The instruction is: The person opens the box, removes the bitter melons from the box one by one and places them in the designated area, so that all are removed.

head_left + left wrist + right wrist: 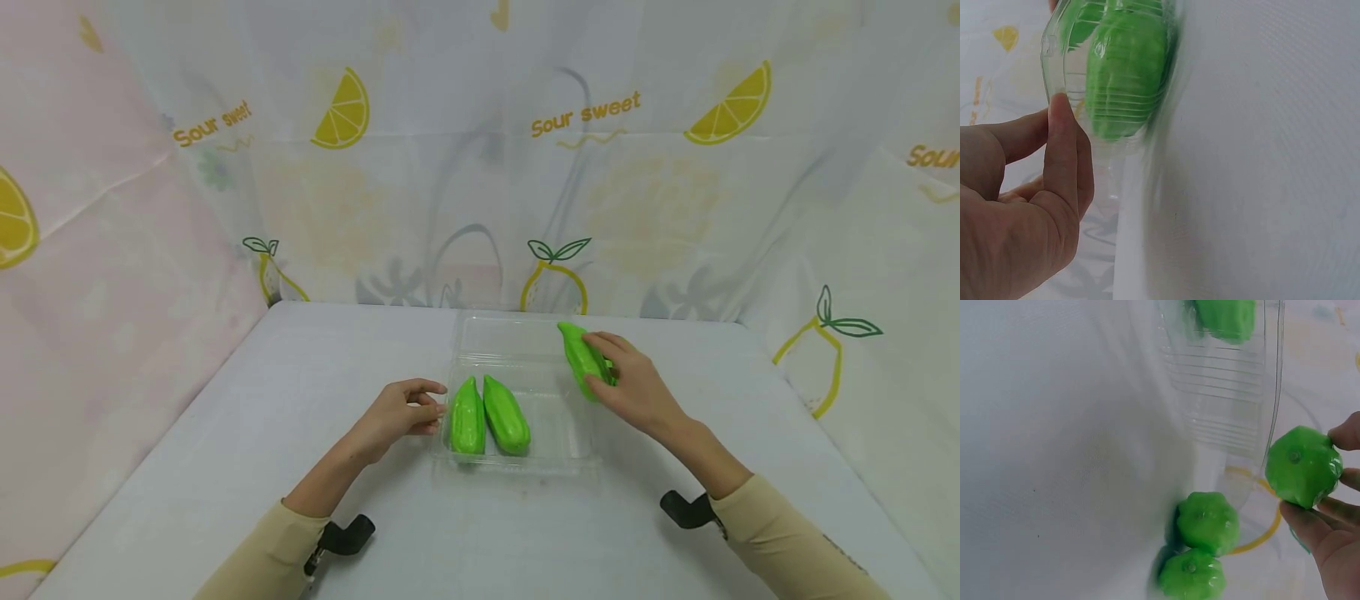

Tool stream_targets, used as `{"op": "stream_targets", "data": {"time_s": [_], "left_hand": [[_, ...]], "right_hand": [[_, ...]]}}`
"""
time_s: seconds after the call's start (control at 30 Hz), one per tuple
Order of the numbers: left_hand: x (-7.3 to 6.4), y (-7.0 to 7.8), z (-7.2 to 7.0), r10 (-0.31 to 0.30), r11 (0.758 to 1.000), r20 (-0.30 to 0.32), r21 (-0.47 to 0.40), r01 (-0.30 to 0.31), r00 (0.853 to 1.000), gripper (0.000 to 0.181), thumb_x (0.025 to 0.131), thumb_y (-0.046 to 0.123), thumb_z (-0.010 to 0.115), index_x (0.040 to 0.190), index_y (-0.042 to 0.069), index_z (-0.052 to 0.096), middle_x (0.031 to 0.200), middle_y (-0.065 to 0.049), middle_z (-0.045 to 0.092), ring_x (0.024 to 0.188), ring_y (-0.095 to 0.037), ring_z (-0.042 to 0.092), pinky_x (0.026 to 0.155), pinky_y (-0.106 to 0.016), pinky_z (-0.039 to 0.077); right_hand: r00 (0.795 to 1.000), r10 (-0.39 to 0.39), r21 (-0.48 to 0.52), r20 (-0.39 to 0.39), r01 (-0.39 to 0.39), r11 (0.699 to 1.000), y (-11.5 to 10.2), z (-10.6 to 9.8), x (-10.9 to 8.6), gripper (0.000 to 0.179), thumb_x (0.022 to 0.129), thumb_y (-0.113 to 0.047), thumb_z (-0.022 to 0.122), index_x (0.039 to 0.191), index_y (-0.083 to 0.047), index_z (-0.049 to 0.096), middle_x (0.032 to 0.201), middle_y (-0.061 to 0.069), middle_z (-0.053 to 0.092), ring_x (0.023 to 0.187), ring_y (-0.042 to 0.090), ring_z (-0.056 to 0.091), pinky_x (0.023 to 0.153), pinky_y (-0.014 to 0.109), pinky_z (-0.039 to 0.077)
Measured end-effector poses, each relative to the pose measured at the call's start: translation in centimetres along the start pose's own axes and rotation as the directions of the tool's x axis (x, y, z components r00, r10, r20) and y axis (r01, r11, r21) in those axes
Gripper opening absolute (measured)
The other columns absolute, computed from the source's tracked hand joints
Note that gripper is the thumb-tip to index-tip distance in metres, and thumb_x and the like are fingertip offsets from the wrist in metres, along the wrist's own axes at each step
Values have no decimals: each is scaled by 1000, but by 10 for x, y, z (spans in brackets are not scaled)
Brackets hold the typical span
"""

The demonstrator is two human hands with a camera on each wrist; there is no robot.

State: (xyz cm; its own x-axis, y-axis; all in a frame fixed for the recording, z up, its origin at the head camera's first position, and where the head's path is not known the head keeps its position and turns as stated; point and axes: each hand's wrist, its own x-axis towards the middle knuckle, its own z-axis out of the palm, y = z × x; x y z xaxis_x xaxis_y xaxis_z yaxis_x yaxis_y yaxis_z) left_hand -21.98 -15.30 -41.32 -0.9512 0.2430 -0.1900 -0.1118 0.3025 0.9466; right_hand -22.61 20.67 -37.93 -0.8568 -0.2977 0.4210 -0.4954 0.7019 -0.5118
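A clear plastic clamshell box [555, 425] lies on the table with its lid [495, 336] folded back. Two green toy bitter melons sit in its left part: one [467, 419] by the left wall, another [507, 415] leaning beside it. My left hand [1041, 187] pinches the box's left rim between thumb and fingers. Above the box's right side, my right hand [633, 383] holds a third bitter melon [1304, 466] by its sides, tilted. Further bitter melons [1207, 523] rest on the table right of the box, mostly hidden behind that hand in the head view.
The white-covered table [360, 342] meets a printed fabric backdrop [450, 167] with lemon drawings at the back and sides. Black wrist mounts [348, 535] stick out below both forearms.
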Motion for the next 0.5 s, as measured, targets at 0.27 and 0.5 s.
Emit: {"op": "stream_targets", "data": {"time_s": [0.27,0.5], "left_hand": [[-2,2,1,-3,1000,-3,1,3,1000,39,93,7,68,130,-1,59,97,-10,59,71,-11,64,71,-28,61],[-2,3,1,-1,1000,-3,1,1,1000,38,93,7,67,130,0,59,97,-10,58,70,-11,64,71,-28,61]], "right_hand": [[1000,-11,-55,-19,10,998,10,-5,-1,54,87,-8,70,139,-2,55,138,19,54,117,36,59,81,48,59],[999,-20,-107,-48,15,994,21,-14,-2,53,85,-6,69,136,1,56,135,21,56,117,38,58,87,52,54]]}}
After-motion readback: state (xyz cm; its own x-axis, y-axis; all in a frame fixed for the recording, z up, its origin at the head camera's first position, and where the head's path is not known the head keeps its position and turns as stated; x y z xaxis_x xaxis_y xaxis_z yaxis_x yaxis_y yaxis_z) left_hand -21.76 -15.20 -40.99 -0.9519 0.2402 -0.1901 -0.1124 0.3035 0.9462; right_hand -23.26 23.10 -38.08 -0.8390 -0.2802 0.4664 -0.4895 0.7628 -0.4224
